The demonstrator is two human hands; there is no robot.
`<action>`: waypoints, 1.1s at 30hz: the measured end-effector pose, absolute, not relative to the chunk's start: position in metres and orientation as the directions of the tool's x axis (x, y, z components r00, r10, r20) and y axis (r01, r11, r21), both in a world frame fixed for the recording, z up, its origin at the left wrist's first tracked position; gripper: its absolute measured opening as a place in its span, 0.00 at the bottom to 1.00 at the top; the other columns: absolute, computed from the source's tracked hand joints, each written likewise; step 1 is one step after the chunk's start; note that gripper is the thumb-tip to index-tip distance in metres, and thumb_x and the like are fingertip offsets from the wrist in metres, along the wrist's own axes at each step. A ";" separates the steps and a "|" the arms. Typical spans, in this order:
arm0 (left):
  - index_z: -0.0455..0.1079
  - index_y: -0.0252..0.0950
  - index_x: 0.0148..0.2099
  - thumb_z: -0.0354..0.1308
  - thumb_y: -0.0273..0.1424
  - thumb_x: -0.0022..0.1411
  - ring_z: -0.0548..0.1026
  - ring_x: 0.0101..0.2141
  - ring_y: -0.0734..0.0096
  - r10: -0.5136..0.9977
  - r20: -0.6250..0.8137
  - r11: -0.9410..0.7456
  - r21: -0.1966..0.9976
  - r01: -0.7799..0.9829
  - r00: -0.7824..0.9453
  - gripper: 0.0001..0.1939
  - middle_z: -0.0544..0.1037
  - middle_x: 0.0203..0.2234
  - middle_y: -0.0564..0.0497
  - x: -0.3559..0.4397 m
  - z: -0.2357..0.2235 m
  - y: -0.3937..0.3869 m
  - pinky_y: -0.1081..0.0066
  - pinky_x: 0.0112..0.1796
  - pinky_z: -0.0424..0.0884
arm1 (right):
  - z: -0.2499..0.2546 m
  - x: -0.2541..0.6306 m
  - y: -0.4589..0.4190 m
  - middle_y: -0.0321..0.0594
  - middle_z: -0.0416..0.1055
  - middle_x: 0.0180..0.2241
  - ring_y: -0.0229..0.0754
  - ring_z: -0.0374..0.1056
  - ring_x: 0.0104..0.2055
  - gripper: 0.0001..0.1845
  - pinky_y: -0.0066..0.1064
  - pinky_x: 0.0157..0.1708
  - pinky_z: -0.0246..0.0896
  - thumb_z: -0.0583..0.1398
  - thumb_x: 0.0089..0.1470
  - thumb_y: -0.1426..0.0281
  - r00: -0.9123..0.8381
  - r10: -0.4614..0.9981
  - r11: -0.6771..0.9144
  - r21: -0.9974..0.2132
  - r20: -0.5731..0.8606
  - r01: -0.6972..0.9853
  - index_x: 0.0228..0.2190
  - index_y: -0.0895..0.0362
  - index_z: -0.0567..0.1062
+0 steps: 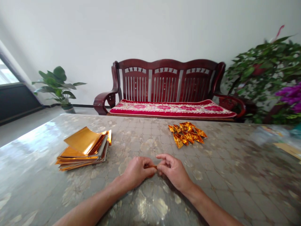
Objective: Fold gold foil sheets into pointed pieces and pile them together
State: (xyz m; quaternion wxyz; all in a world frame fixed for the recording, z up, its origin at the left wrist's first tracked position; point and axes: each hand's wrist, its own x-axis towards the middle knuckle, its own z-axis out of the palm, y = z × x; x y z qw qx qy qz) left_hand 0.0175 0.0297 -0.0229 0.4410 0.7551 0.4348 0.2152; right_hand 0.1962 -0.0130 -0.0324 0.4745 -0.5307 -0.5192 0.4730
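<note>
Between my hands, low over the near middle of the table, is a small piece of folded gold foil paper (154, 167), mostly covered by fingers. My left hand (138, 169) is closed on it, thumb against fingers. At its right end, my right hand (172, 171) pinches the piece with thumb and fingertips, the index finger raised. To the left lies a stack of gold foil sheets (82, 141), loosely piled with uneven edges. Beyond my right hand sits a group of several folded gold foil pieces (188, 133), pointed at the ends and set close together.
The table (131, 138) has a clear, shiny patterned cover. Clear plastic (268, 135) and a tan flat piece (288, 149) lie at the right edge. Behind stand a dark red wooden bench (164, 81), a potted plant (58, 83) and leafy greenery (263, 66) with purple flowers (291, 95).
</note>
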 end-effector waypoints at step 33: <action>0.73 0.31 0.28 0.64 0.48 0.52 0.60 0.20 0.79 0.862 -0.168 0.141 0.986 0.092 0.479 0.21 0.67 0.17 0.56 0.024 -0.025 0.022 0.78 0.23 0.56 | -0.027 0.196 -0.017 0.31 0.67 0.19 0.33 0.61 0.19 0.17 0.25 0.22 0.57 0.62 0.52 0.54 -0.035 0.998 -0.043 -0.999 -0.043 0.022 0.27 0.57 0.73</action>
